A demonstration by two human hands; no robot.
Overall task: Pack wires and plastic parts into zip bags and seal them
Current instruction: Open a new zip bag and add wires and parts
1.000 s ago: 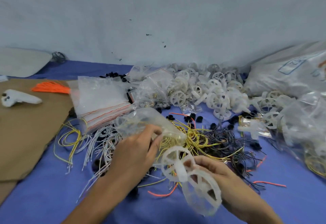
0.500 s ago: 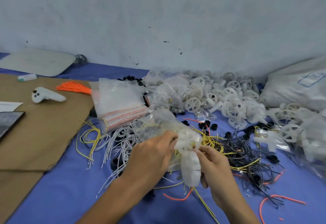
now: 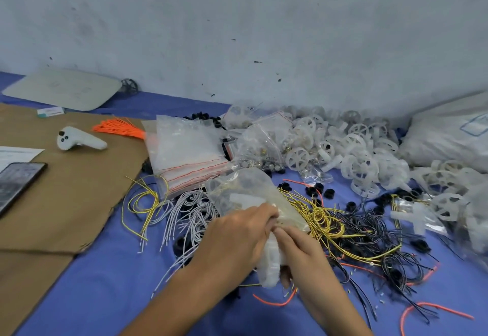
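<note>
At left, cardboard point(image 3: 66, 198) holds a white controller point(image 3: 79, 141). Centre frame, my left hand point(image 3: 237, 238) has its fingers clamped on a clear zip bag point(image 3: 245, 195), holding its mouth steady, I judge, for loading. My right hand point(image 3: 303, 253) meets it, fingers closed on a white plastic part point(image 3: 269, 264) at the bag's lower end. Right of the hands, yellow and black wires point(image 3: 351, 230) tangle on the blue worktop point(image 3: 105, 283) within reach
</note>
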